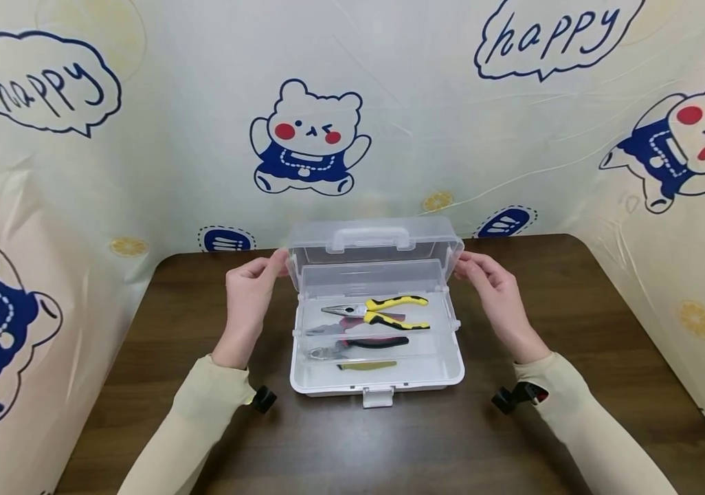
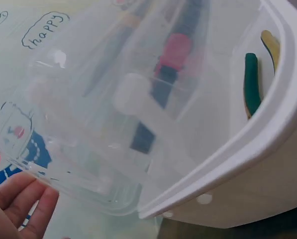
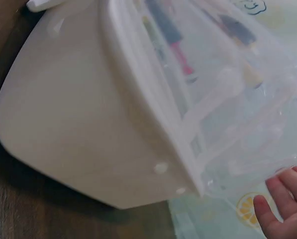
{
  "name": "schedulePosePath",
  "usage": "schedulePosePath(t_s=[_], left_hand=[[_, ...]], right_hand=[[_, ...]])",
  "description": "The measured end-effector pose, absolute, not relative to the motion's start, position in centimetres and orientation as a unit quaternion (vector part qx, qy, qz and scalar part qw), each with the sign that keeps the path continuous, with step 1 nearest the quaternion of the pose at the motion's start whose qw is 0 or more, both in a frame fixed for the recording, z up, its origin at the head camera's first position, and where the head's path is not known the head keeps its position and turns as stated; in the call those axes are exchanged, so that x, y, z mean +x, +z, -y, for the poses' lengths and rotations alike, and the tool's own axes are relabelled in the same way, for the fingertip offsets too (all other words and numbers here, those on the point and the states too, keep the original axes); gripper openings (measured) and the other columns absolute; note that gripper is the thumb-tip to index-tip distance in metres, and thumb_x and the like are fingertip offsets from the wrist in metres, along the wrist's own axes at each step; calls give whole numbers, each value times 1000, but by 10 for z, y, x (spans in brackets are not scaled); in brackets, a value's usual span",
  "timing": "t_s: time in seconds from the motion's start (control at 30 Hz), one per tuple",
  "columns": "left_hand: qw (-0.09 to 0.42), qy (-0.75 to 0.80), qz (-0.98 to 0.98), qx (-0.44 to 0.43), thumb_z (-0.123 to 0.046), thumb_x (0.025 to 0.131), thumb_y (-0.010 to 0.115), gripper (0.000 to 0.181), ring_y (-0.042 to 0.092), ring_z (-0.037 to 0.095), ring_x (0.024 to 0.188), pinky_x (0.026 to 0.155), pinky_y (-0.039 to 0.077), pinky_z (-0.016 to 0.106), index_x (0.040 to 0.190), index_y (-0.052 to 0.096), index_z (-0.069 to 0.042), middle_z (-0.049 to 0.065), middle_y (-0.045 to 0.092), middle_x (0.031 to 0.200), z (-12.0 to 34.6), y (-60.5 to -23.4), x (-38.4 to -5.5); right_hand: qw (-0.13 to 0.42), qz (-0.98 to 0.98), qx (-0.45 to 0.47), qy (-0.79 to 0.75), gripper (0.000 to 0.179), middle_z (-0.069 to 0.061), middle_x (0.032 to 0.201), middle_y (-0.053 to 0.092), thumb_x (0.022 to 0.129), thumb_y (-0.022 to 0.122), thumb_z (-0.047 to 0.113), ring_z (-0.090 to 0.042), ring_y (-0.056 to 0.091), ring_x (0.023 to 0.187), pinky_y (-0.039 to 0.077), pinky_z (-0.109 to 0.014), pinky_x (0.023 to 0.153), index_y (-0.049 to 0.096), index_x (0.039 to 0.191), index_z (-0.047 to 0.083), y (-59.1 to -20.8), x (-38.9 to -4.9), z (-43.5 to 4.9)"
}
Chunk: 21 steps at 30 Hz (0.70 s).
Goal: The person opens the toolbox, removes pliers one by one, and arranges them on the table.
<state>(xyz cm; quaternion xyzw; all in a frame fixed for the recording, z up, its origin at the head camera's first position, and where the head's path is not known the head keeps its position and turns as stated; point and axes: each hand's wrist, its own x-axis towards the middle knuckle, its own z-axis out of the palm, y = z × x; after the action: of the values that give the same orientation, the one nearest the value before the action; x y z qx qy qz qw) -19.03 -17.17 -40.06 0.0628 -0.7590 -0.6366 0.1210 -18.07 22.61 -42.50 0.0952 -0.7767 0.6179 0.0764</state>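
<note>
A white toolbox stands on the table with its clear lid raised. At the lid's left edge, my left hand pinches it between thumb and fingers. My right hand holds the opposite edge, its thumb and index finger out of frame in the right wrist view. On the clear inner tray lie yellow-and-black long-nose pliers. Blurred through the plastic are red-handled pliers, black-and-red pliers and a slim olive-yellow tool. A green handle shows in the left wrist view.
The dark wooden table ends against a printed cloth just behind the lid. A white latch hangs at the box front. Small black cameras sit on both wrists.
</note>
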Motion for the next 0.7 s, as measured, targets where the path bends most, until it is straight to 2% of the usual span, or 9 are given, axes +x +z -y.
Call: schedulePosePath(t_s=[0.1,0.17,0.3,0.4,0.47,0.6,0.7], left_hand=[[119,-649,751,35,-43,102,67,47,72,21,108,106,51,41,114,79,2,19,76,114,173,-410,-193],[105,-652,751,14,-39,105,63,43,72,21,113,105,52,42,125,75,-2,15,74,124,174,-417,-194],[91,-629,772,-32,-28,107,60,38,67,26,122,98,53,35,138,67,-6,13,67,137,176,-432,-195],[92,-611,784,-47,-20,107,61,36,67,25,120,92,55,27,141,65,-6,14,66,138,177,-441,-194],[84,-616,782,-47,-16,106,62,36,68,24,117,90,55,27,141,65,-5,15,66,138,178,-447,-195],[61,-622,779,-45,-12,106,61,38,69,23,116,90,56,27,143,62,-4,18,63,140,178,-454,-197],[62,-587,805,-50,-12,107,60,39,68,24,118,90,54,17,145,60,-4,17,64,139,176,-458,-198]], right_hand=[[52,756,126,641,45,-21,150,56,113,47,26,-11,65,122,50,-26,105,54,148,0,-433,-186,-227],[30,747,142,649,47,-21,157,48,113,46,24,-9,62,127,51,-29,105,48,155,3,-437,-190,-229],[-9,750,169,640,52,-19,166,35,114,43,21,-17,51,141,51,-29,104,33,164,10,-446,-195,-232],[-29,765,173,620,54,-18,167,33,114,42,22,-28,45,146,48,-22,103,29,165,9,-453,-197,-232],[-38,770,169,614,53,-18,167,33,114,41,22,-35,43,146,47,-20,103,30,164,5,-457,-198,-233],[-47,779,168,602,53,-19,166,33,114,40,20,-40,40,147,43,-16,104,29,164,4,-462,-200,-232],[-57,779,173,600,55,-21,167,30,114,40,18,-42,34,150,39,-14,107,24,165,5,-465,-203,-232]])
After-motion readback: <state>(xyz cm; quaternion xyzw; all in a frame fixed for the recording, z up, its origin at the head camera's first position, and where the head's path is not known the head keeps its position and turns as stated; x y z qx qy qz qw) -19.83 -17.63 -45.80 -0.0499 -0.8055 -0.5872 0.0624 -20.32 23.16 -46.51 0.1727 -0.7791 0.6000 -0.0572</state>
